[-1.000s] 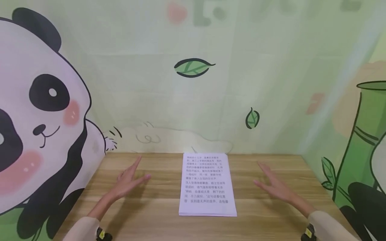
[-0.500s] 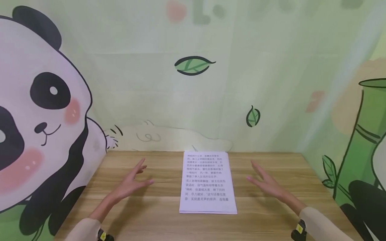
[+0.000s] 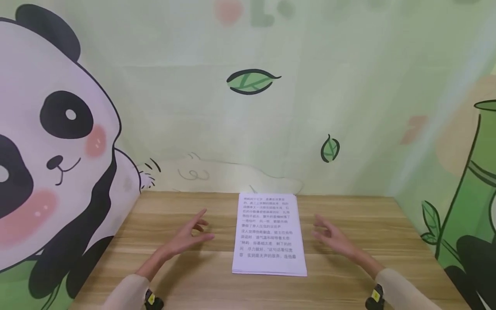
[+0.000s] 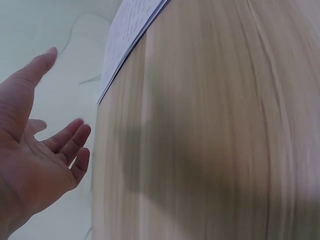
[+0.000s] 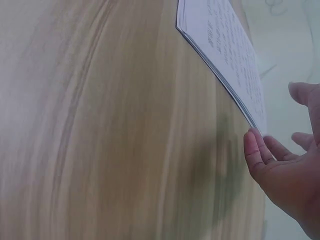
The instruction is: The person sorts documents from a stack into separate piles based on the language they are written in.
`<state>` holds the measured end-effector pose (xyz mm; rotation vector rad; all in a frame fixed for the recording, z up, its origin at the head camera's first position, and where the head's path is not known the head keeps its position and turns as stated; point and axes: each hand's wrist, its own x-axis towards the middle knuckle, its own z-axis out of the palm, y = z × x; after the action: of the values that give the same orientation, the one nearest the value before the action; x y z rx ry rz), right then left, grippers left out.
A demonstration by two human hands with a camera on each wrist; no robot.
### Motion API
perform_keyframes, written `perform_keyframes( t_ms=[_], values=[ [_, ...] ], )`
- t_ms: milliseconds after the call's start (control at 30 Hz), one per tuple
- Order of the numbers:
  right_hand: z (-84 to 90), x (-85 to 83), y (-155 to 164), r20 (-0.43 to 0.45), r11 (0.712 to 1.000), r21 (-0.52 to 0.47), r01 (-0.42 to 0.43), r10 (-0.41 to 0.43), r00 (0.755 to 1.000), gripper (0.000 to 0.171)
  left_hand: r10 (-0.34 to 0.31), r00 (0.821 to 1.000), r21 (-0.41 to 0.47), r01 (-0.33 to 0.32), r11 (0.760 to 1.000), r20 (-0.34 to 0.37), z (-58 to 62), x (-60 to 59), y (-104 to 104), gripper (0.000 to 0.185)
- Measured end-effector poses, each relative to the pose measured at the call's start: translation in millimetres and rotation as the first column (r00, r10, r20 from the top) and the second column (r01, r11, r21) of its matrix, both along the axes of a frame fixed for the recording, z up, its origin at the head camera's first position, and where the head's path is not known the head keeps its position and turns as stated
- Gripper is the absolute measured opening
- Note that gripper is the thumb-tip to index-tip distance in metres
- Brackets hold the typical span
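Note:
A stack of printed paper sheets [image 3: 269, 234] lies flat on the wooden table, its far end near the backdrop. To its left, my left hand [image 3: 186, 237] hovers above the tabletop with thumb and fingers spread and relaxed, holding nothing. On the other side my right hand [image 3: 337, 241] is also raised, fingers loosely bent and apart from the stack. In the left wrist view the left hand [image 4: 37, 145] shows its palm, thumb up. The right wrist view has several page edges of the paper stack [image 5: 225, 60] beyond the fingers of the right hand [image 5: 285, 160].
The wooden table [image 3: 205, 284] ends at a green fabric backdrop [image 3: 186, 107] printed with a panda [image 3: 77, 172], leaves and bamboo [image 3: 461, 215]. A small black and yellow device [image 3: 153, 299] sits on the left wrist, and a similar device [image 3: 375, 297] on the right.
Both hands have moved inward toward the paper stack from either side, and their fingers have bent a little more. The stack stays where it was on the table; the head view has shifted slightly.

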<state>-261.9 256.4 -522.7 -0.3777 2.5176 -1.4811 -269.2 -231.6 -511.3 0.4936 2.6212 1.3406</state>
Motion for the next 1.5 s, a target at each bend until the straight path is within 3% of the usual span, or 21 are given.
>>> perform_keyframes(
  t_ms=[267,533,733,867,1167,1500],
  values=[
    [-15.8,-6.2,-18.5,-0.057,0.999,0.02,-0.035,0.037,0.998,0.051,-0.111,0.991,0.052,0.107,0.993,0.08,-15.7,-5.9,28.0,0.086],
    [-19.7,-9.4,-26.9,-0.056,0.996,0.072,-0.047,0.051,0.997,0.039,-0.132,0.988,0.022,0.131,0.991,0.079,-30.2,-8.5,54.3,0.079],
    [-19.1,-9.9,-30.6,-0.04,0.99,0.139,-0.017,0.023,0.999,0.053,-0.169,0.985,-0.004,0.17,0.985,0.04,-29.6,-12.3,68.8,0.037],
    [-18.7,-10.2,-32.4,-0.041,0.989,0.14,-0.047,0.053,0.998,0.05,-0.199,0.98,-0.012,0.199,0.98,0.015,-32.7,-15.9,75.8,0.023],
    [-17.7,-7.7,-33.9,-0.07,0.988,0.151,-0.035,0.046,0.996,0.048,-0.203,0.979,-0.043,0.204,0.978,0.034,-29.1,-14.9,83.6,0.025],
    [-20.9,-3.0,-35.2,-0.161,0.984,0.152,-0.088,0.113,0.98,0.044,-0.188,0.982,-0.026,0.188,0.982,0.009,-30.8,-5.3,84.6,0.023]
  ],
)
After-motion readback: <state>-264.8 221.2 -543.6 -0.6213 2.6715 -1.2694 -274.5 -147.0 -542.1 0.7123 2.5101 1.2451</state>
